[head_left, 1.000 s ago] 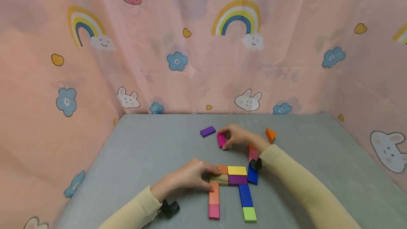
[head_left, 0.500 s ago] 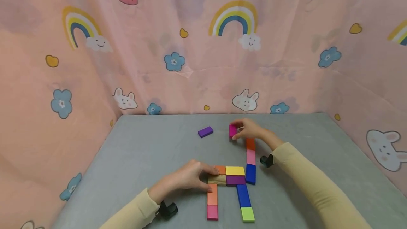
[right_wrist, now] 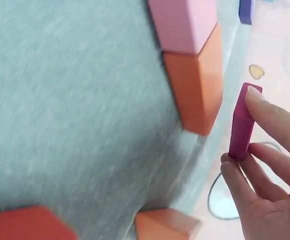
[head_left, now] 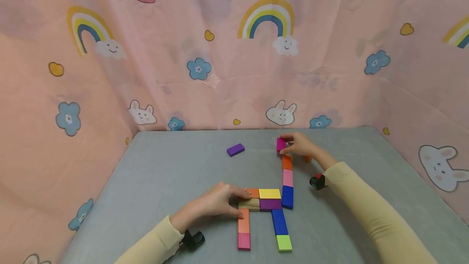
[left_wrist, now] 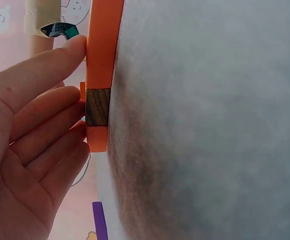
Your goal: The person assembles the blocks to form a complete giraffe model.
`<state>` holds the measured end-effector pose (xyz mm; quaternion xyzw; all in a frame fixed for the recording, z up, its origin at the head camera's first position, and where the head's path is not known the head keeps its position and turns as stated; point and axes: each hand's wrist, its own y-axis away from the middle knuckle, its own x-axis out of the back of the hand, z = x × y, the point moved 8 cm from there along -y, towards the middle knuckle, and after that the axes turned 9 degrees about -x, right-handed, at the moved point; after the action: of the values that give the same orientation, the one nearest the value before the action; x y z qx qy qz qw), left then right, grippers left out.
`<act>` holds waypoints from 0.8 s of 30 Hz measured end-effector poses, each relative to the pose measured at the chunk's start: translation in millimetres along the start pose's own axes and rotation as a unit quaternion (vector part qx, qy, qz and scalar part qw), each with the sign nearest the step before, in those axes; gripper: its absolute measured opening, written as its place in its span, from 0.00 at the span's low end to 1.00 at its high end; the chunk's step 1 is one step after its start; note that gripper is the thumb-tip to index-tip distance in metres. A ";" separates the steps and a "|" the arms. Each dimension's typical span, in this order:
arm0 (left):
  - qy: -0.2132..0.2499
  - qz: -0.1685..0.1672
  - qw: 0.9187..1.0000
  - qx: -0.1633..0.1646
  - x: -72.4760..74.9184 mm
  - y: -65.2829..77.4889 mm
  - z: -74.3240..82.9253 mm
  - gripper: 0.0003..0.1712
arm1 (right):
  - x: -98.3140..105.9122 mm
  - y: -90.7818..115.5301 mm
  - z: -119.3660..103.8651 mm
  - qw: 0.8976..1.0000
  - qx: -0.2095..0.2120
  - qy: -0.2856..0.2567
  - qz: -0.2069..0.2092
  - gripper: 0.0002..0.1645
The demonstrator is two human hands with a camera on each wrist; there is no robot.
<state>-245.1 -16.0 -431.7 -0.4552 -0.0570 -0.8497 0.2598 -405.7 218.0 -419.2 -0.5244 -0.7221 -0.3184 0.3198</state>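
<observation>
My right hand [head_left: 301,144] pinches a magenta block [head_left: 280,145] between thumb and fingertips, just beyond the far end of a column. In the right wrist view the block [right_wrist: 241,120] is apart from the orange block [right_wrist: 197,85]. That column runs from an orange block [head_left: 287,162] through a pink block [head_left: 288,177] to a blue block [head_left: 287,197]. My left hand [head_left: 216,203] touches the left side of the flat arrangement, fingers extended along the wooden block [head_left: 249,204]. Its thumb lies by the light orange block [head_left: 243,220], as the left wrist view also shows.
A loose purple block [head_left: 235,149] lies at the back. Partly hidden by the right arm are an orange piece [head_left: 307,159] and a red block [right_wrist: 29,225]. Yellow [head_left: 269,194], dark purple [head_left: 270,204] and lime [head_left: 283,243] blocks belong to the arrangement. A patterned curtain [head_left: 176,89] borders the grey table [head_left: 176,162].
The right hand has lifted the magenta block and carried it rightward, to the far end of the column. The left hand keeps its place against the blocks.
</observation>
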 end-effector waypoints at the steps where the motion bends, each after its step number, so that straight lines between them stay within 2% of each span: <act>1: -0.005 0.001 1.000 -0.001 0.8 -0.8 -0.1 0.27 | 1.9 -0.3 2.3 1.000 -0.002 0.000 0.001 0.39; 7: -0.006 -0.014 1.000 0.005 -2.4 -0.8 -1.5 0.28 | 2.5 2.3 15.9 0.999 -0.023 0.029 0.002 0.39; 15: -0.003 -0.008 1.000 0.000 -3.3 2.0 1.0 0.28 | -7.4 6.1 21.0 0.999 -0.028 0.045 -0.011 0.40; 24: 0.007 -0.002 1.000 0.001 -1.5 -1.2 -2.6 0.27 | -4.3 6.8 21.4 0.999 -0.021 0.026 -0.011 0.37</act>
<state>-246.9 -15.2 -434.3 -0.4492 -0.0567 -0.8533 0.2587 -400.9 234.3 -434.5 -0.5145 -0.7123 -0.3509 0.3239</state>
